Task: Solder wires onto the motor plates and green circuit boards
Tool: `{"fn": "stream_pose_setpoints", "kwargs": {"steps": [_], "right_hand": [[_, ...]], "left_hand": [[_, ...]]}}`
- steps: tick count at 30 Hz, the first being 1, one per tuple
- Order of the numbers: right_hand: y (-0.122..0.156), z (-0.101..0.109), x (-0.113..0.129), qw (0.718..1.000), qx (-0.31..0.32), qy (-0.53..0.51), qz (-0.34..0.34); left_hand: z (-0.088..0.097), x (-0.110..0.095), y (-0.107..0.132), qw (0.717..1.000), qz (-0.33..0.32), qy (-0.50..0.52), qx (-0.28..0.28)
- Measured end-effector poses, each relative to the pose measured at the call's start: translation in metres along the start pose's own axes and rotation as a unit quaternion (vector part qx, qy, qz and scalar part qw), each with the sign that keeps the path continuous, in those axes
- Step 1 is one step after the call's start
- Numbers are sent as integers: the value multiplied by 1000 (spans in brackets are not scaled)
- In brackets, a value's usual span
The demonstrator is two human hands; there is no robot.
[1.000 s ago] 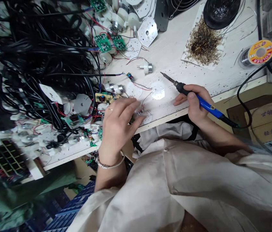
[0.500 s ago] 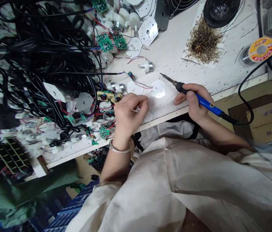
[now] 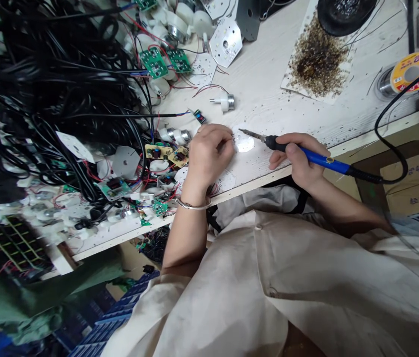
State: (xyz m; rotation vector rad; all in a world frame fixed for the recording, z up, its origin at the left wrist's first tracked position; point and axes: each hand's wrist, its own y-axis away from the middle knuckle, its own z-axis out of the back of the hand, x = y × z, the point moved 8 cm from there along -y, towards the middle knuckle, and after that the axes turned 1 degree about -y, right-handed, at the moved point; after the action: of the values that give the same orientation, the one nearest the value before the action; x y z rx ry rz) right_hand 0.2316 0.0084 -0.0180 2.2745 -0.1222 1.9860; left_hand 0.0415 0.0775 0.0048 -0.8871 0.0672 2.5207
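My right hand (image 3: 300, 157) grips a blue-handled soldering iron (image 3: 317, 159) like a pen. Its metal tip points left, just over a small white round LED board (image 3: 244, 144) on the white bench. My left hand (image 3: 209, 151) is curled with fingertips pinched at the board's left edge, on what looks like a thin red wire; what it pinches is too small to name. A silver bangle sits on that wrist. A second white board (image 3: 227, 179) lies below the left hand near the bench edge.
A big tangle of black cables (image 3: 53, 84) fills the left. Green circuit boards (image 3: 155, 62), small white motors (image 3: 223, 102) and LED discs lie around. A solder spool (image 3: 410, 73) and a brown-speckled sheet (image 3: 315, 59) sit far right. Cardboard boxes (image 3: 413, 183) stand below the bench.
My left hand moved up and right from the bench edge to the round board and closed into a pinch. The iron swung down so its tip reached the board.
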Motion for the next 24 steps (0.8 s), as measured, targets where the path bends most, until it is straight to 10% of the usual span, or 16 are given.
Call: {"fn": "stream_pose_setpoints", "kwargs": {"steps": [24], "right_hand": [[-8, -9, -6, 997, 41, -18, -60]], "left_hand": [[-1, 2, 0, 1000, 10, -5, -10]]}}
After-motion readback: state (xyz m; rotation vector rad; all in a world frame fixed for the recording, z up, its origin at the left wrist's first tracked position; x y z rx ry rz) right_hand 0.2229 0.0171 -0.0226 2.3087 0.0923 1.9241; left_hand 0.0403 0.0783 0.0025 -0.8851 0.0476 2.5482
